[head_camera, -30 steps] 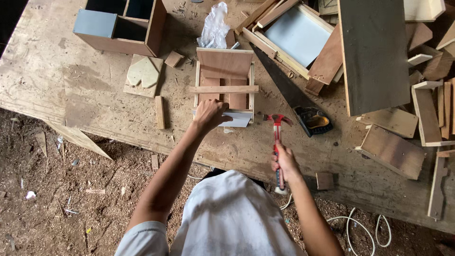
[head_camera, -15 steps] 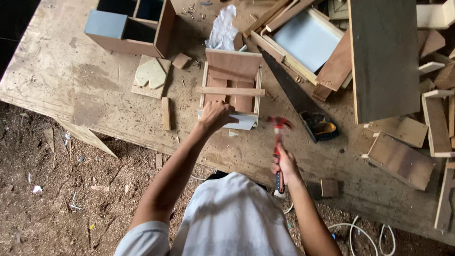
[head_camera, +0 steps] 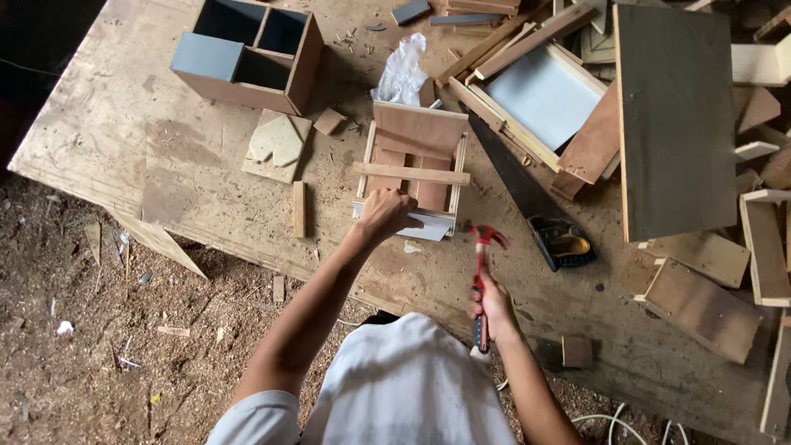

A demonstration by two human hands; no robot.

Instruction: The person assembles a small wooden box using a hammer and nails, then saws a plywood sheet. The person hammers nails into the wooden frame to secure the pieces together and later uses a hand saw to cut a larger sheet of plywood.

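Note:
My left hand [head_camera: 386,214] rests with curled fingers on the near end of a small open wooden box [head_camera: 412,165] lying on the plywood workbench [head_camera: 189,177]. A thin wooden strip [head_camera: 410,173] lies across the box's top. My right hand [head_camera: 493,306] grips the handle of a red claw hammer [head_camera: 482,272], whose head sits just right of the box's near corner. A pale sheet [head_camera: 428,224] pokes out under the box's near edge.
A two-compartment wooden box [head_camera: 247,49] stands far left. A handsaw [head_camera: 535,206] lies right of the small box. A framed tray [head_camera: 535,95], a dark board [head_camera: 671,115], a plastic bag [head_camera: 402,70] and several wood offcuts crowd the right. Sawdust covers the floor [head_camera: 99,346].
The view has shifted slightly. My left hand stays on the box's near end, and the hammer stays held beside the box with its head close to the near corner.

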